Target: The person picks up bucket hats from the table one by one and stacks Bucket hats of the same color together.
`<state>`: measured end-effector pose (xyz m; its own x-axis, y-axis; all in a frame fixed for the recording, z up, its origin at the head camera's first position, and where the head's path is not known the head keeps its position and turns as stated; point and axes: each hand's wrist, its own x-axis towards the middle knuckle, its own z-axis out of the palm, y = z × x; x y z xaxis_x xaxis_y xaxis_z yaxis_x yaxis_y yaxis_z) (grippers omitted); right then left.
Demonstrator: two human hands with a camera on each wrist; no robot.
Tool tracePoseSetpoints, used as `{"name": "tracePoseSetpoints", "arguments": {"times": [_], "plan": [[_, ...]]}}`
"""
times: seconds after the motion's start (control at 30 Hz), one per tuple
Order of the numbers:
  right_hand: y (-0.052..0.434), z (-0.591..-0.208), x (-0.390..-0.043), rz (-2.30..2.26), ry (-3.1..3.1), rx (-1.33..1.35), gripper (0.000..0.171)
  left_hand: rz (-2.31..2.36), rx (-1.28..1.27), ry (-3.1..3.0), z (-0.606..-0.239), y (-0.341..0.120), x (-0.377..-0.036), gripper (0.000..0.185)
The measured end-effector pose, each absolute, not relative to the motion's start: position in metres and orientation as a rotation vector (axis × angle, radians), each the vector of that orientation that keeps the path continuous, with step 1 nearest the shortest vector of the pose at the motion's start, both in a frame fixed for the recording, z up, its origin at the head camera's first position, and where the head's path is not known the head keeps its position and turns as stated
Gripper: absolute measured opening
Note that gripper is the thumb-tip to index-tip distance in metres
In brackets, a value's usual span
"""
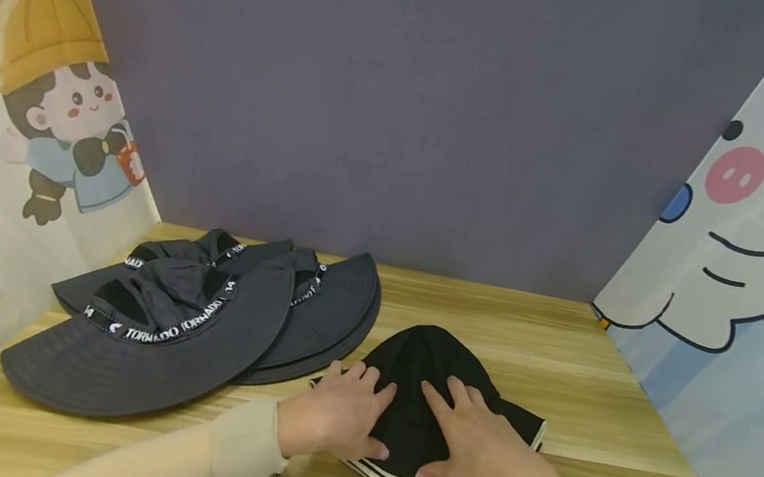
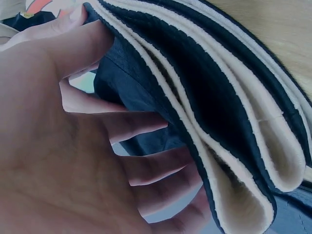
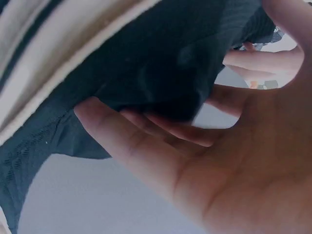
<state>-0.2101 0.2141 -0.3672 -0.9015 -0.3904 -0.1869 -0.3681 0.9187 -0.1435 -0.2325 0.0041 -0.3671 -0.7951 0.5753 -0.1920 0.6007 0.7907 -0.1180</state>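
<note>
Looking down from the head cam, both hands sit on a folded black hat (image 1: pixel 427 408) lying on the wooden table (image 1: pixel 606 417), toward the near edge and a bit right of middle. Left hand (image 1: pixel 335 415) lies over the hat's left side, fingers spread fairly straight across the cloth, thumb down by the near edge. Right hand (image 1: pixel 488 449) does much the same on the right side, fingers pointing up-left over the crown, thumb tucked at the cream-edged brim. The two hands are close together but not touching, with a strip of black fabric between them.

The wrist cams give you what the head cam can't: the left wrist view shows the brim from the side, several black layers with cream trim (image 2: pixel 253 146) stacked and folded over each other, fingers (image 2: pixel 146 126) laid against the dark cloth. The right wrist view is mostly palm and dark fabric (image 3: pixel 161 63), with the fingers under or against the cloth; can't tell if they really pinch it.

Only the head cam shows the rest: a pile of dark grey bucket hats (image 1: pixel 195 318) with lettered bands, just left of the black one, overlapping each other. Cartoon panels stand at both sides, with a plain purple wall behind.
</note>
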Motion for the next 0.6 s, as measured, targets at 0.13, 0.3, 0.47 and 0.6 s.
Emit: {"name": "tracePoseSetpoints", "arguments": {"times": [0.13,0.3,0.47,0.6], "plan": [[0.215,-0.369,-0.213,-0.134,2.848,-0.581,0.104,-0.206,0.958,2.839,-0.369,0.001,-0.232,0.081],[0.219,-0.367,-0.213,-0.150,2.846,-0.545,0.105,-0.111,1.016,2.855,-0.371,-0.006,-0.233,0.078],[0.222,-0.367,-0.216,-0.161,2.852,-0.540,0.106,-0.008,1.054,2.895,-0.370,-0.020,-0.237,0.070],[0.227,-0.368,-0.222,-0.152,2.853,-0.524,0.107,0.098,1.013,2.944,-0.365,-0.036,-0.245,0.061]]}}
